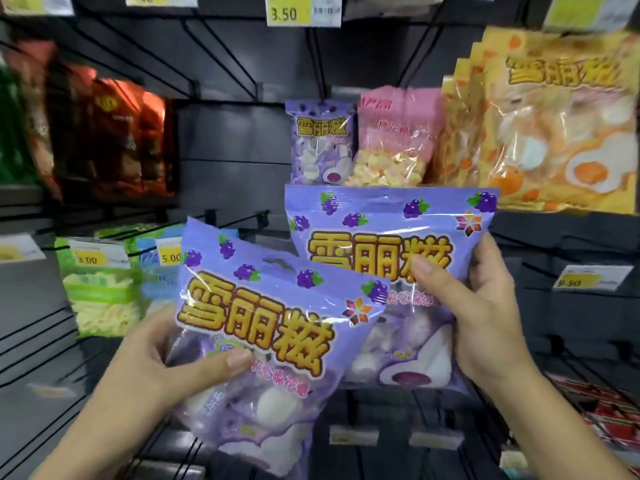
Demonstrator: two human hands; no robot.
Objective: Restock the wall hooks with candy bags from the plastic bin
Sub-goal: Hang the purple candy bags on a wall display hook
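Observation:
I hold two purple grape candy bags in front of a dark hook wall. My left hand (156, 358) grips the nearer purple bag (270, 327) at its lower left, thumb on the front. My right hand (481, 306) grips the farther purple bag (381, 230) at its right side, thumb across the yellow lettering. The near bag overlaps the far one's lower left corner. A matching purple bag (320, 143) hangs on a hook behind them. Bare wire hooks (242, 220) jut out at centre left. The plastic bin is out of view.
A pink candy bag (394, 133) hangs beside the purple one, and a thick row of orange bags (540, 126) fills the right. Red snack bags (114, 133) hang at left, green (100, 289) and blue bags (159, 268) below them. Yellow price tags (303, 10) top the hooks.

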